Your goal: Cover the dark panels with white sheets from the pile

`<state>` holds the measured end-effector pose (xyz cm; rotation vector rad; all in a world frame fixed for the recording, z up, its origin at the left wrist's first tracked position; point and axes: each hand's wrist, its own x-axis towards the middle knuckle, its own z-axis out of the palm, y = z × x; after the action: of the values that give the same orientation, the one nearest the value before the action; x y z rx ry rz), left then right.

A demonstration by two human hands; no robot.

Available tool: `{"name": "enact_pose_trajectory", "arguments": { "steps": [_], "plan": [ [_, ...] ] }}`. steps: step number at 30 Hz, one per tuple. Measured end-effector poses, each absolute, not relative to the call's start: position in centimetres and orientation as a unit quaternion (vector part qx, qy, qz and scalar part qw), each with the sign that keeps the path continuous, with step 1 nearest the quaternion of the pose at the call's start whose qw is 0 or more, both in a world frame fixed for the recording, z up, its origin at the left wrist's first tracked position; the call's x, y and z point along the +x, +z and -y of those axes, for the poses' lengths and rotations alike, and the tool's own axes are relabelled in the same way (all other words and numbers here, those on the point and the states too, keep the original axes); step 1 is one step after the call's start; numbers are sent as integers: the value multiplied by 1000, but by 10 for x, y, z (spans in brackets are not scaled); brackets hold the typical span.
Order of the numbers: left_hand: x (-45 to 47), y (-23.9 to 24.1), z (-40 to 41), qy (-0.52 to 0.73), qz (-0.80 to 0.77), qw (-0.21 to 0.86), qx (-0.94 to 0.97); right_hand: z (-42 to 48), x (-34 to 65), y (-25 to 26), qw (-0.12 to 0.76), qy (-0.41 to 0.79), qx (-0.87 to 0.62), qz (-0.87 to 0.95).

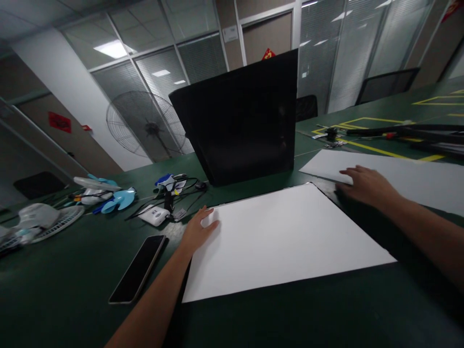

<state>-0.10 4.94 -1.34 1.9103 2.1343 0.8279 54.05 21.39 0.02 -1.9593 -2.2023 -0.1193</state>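
A large white sheet [282,237] lies flat on the dark green bench [65,285], square to the viewer, with both hands at its far corners. So far as the view shows, the sheet is laid out and being settled or held in place; nothing has been folded, lifted or marked on it, and whatever else is to be done with it has not begun.

The left hand [199,229] rests at the sheet's ten o'clock corner, palm down, fingers spread and flat across the edge, its grip slack with nothing held. The left forearm runs in from seven o'clock, low over the bench. The right hand [366,186] sits at the two o'clock corner, also palm down with fingers extended toward eleven o'clock; it presses on the surface between this sheet and a second white sheet [409,179] lying farther off at two o'clock. Its grip is likewise unclenched. The right forearm comes in from four o'clock.

At twelve o'clock, just beyond the sheet, a black board [242,121] stands tilted. A smartphone [139,268] lies face up at nine o'clock, just beside the left wrist. Farther out at ten o'clock are tangled cables [181,191], blue fan blades [119,199] and a white fan grille [47,222].
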Motion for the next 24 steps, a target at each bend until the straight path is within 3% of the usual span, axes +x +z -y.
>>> {"name": "enact_pose_trajectory", "arguments": {
  "steps": [7,13,17,24],
  "plan": [
    [1,-13,-50,294,-730,72,613,-220,574,-4,31,-7,-733,679],
    [-2,-14,-49,298,-721,62,622,-194,541,27,53,-54,-732,677],
    [0,-11,-48,296,-727,63,616,-162,492,40,55,-34,-627,776],
    [-1,-11,-49,330,-718,105,604,-92,416,38,72,126,-304,942]
  ]
}}
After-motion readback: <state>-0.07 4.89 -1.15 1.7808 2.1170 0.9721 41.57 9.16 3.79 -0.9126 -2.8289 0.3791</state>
